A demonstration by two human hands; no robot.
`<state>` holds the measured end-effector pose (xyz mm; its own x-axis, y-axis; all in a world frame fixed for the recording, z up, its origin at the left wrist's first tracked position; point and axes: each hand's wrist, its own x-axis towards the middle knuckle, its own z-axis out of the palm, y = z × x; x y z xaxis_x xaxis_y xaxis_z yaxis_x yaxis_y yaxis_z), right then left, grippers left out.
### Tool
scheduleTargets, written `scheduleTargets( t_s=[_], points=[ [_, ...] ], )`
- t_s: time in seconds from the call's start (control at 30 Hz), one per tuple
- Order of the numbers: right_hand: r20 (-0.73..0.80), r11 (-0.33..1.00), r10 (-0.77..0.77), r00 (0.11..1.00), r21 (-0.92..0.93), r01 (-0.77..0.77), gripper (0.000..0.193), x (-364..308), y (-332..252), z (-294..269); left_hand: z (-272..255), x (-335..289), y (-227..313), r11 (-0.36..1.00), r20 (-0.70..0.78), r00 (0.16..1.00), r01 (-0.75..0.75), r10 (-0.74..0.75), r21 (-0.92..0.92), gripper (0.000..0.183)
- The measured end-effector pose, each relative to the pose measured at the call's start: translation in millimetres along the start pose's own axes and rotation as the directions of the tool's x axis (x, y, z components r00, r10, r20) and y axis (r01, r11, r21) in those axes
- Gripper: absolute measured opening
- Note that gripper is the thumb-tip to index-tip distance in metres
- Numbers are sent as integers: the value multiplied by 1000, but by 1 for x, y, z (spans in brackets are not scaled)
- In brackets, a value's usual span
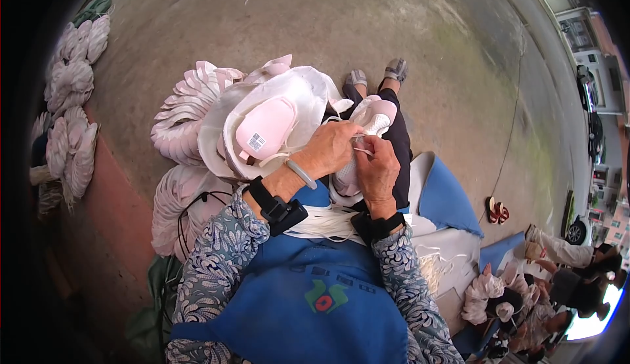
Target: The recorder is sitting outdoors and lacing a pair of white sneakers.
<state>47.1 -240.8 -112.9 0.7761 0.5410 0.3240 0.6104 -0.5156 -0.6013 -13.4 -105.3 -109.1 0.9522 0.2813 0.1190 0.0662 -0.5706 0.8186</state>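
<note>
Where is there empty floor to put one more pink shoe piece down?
Bare concrete floor lies beyond the pink-and-white shoe-upper heap, and right of the sandalled feet. It is crowded on the lap, where the left hand and right hand hold a white shoe upper.

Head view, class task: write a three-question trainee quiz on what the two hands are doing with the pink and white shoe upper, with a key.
1. True or false: the left hand and the right hand are both on the pink and white fabric shoe upper over the person's lap.
2. What lies across the blue apron just below the wrists?
A. a bundle of white laces
B. a metal chain
C. a green hose
3. Which side of the person holds the fanned stack of pale pink shoe uppers on the concrete floor?

Key: 1 true; 2 A; 3 the left side.
</note>
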Motion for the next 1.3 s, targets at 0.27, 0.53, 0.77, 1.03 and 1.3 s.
scheduleTargets(
  t_s=[0.27,0.53,0.77,1.03,1.3],
  points=[
    [26,990,-134,991,-47,135,21,17,3,13,-8,3,-3,990,-59,993,100,-107,-98,33],
    [103,994,-87,991,-50,92,23,17,-4,4,-6,5,-2,969,-24,976,210,-215,-127,27],
    [136,984,22,990,-179,3,26,9,-19,-4,-12,0,4,976,10,988,153,-153,-156,23],
    [90,965,-148,985,-204,163,16,1,-18,-1,-9,-13,11,978,-66,990,110,-123,-176,20],
    [50,955,-169,984,-241,176,12,4,-19,0,-4,-11,10,980,-79,991,91,-106,-178,19]
  ],
)
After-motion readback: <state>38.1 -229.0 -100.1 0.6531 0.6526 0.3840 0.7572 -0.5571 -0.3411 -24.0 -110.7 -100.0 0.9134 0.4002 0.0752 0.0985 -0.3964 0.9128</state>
